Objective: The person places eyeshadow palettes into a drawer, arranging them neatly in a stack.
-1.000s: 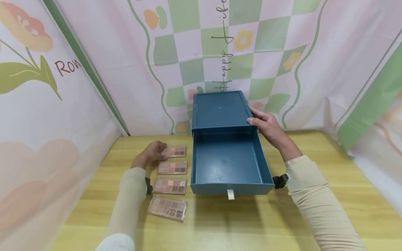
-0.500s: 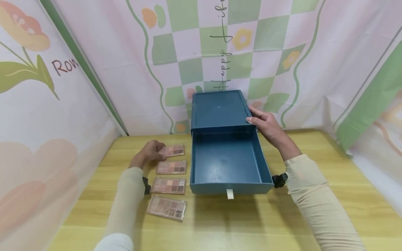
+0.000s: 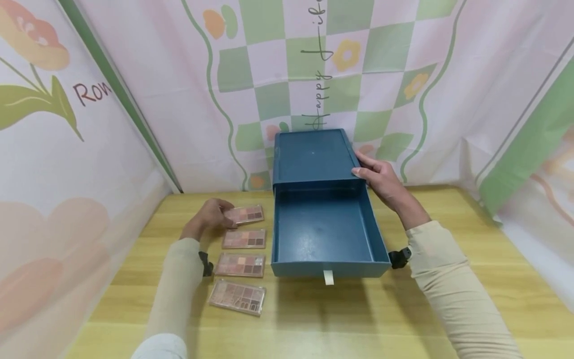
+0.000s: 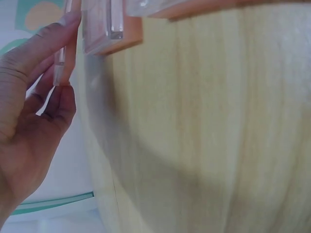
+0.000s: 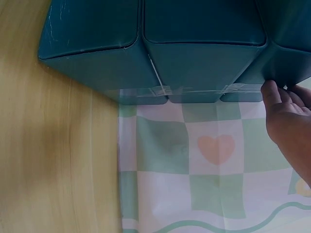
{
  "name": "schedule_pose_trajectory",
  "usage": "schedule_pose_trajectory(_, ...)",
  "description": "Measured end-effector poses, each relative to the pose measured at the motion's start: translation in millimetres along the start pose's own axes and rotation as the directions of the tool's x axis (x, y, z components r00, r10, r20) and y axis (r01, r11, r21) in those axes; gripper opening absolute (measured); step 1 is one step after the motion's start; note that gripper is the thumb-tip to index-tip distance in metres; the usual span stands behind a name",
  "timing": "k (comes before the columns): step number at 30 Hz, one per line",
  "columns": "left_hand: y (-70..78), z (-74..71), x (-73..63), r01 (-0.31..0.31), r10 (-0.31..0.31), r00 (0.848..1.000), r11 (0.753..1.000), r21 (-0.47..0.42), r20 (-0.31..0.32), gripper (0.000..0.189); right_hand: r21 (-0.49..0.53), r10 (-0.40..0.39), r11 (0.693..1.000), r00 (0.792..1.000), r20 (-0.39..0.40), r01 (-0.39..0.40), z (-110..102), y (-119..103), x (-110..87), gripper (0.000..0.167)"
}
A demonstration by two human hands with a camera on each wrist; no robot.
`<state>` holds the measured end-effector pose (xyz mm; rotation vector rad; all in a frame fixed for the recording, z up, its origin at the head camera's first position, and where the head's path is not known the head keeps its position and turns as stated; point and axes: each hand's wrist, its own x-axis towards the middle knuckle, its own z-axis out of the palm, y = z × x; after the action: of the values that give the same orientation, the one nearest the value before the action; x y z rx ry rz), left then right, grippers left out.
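Observation:
With thumb and fingers my left hand (image 3: 212, 214) pinches the left end of the farthest makeup palette (image 3: 246, 214), a flat clear-lidded case of small colour pans. In the left wrist view that palette (image 4: 68, 53) stands edge-on between thumb and fingers, apart from the neighbouring palette (image 4: 104, 26). A dark blue drawer unit (image 3: 313, 157) has its top drawer (image 3: 320, 229) pulled out toward me, with nothing inside. My right hand (image 3: 383, 182) rests at the unit's upper right edge, thumb on top and fingers against the side. The right wrist view shows those fingers touching the stacked blue unit (image 5: 204, 68).
Three more palettes lie in a column left of the drawer: one just below the held palette (image 3: 244, 239), a middle one (image 3: 239, 265) and a slightly turned nearest one (image 3: 237, 297). A pale pull tab (image 3: 329, 277) hangs on the drawer front. A patterned curtain (image 3: 273, 99) stands behind the wooden table (image 3: 336, 329).
My left hand has shifted slightly left, and the palette in it has tilted, its right end turning a little upward in view. The right hand and the drawer unit have stayed put.

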<state>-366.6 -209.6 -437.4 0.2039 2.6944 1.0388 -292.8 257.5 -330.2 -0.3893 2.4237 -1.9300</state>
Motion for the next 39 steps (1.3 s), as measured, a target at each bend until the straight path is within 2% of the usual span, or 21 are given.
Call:
schedule_pose_trajectory(6, 0.9, -5.9, -5.2, 0.000, -0.001, 1.000, 0.999, -0.033, -0.030, 0.067, 0.011, 0.007, 1.000, 1.000, 0.006, -0.007, 1.0, 0.8, 1.0, 0.064)
schedule_pose_trajectory(17, 13.5, -24.4, -19.0, -0.114, 0.112, 0.990, 0.993, -0.015, -0.084, 0.063, 0.035, 0.011, 0.999, 1.000, 0.011, -0.012, -0.1, 0.5, 1.0, 0.065)
schedule_pose_trajectory(21, 16.7, -32.0, -26.5, -0.139, 0.137, 0.985, 0.990, -0.011, -0.106, 0.068, 0.012, 0.014, 1.000, 1.000, 0.007, -0.014, -0.7, 1.2, -0.8, 0.065)
schedule_pose_trajectory(25, 24.1, -40.2, -34.9, -0.177, 0.177, 0.977, 0.984, 0.011, -0.122, 0.071, 0.010, 0.009, 1.000, 1.000, -0.012, -0.008, -1.1, 1.3, -1.8, 0.064)
schedule_pose_trajectory(30, 35.0, -49.4, -46.8, -0.224, 0.226, 0.961, 0.974, 0.031, -0.159, 0.062, 0.049, -0.003, 0.999, 1.000, -0.011, 0.003, 0.1, 1.5, -1.0, 0.065)
schedule_pose_trajectory(39, 59.5, -60.4, -66.8, -0.251, 0.253, 0.952, 0.967, 0.036, -0.174, 0.059, 0.029, 0.002, 1.000, 1.000, -0.012, -0.001, 0.8, 1.0, -1.2, 0.065)
